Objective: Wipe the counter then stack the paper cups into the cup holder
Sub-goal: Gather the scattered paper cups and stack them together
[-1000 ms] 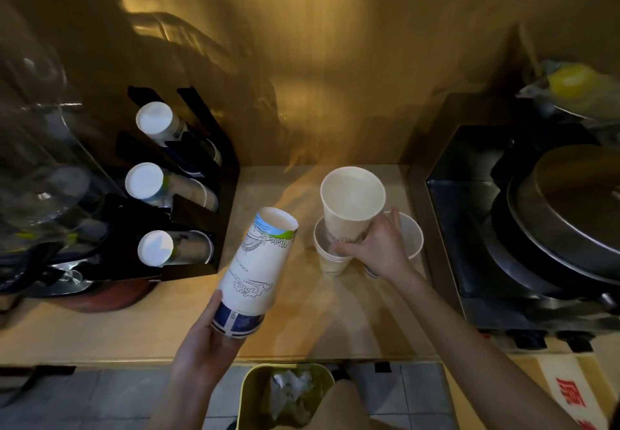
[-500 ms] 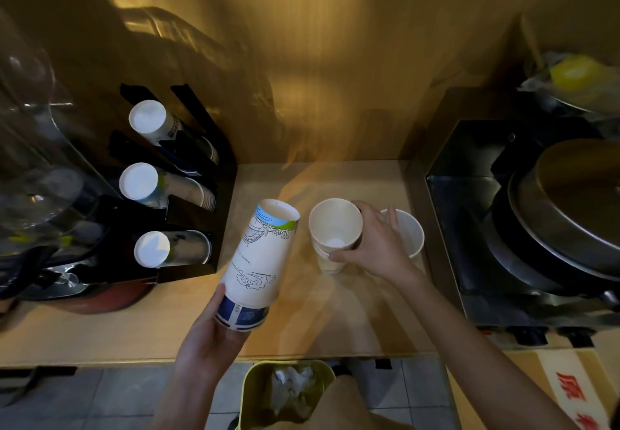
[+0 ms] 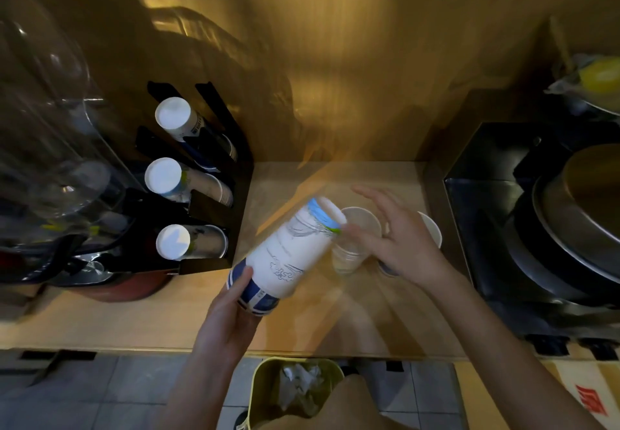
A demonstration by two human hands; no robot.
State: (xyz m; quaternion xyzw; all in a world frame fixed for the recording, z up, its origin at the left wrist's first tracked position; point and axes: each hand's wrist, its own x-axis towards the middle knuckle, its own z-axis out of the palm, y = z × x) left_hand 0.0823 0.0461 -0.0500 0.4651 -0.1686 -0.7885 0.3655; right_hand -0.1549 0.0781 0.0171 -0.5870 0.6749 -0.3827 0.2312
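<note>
The left hand (image 3: 235,309) grips a nested stack of printed paper cups (image 3: 288,255) by its blue rim end, tilted so the closed bottoms point up and to the right, above the wooden counter (image 3: 134,322). The right hand (image 3: 399,245) hovers open with fingers spread, holding nothing, over a small stack of plain cups (image 3: 352,245) standing on the counter; another white cup (image 3: 432,231) stands partly hidden behind it. To the left, the black cup holder (image 3: 214,215) has three slots holding cups on their sides. A bin (image 3: 268,392) sits on the floor below.
</note>
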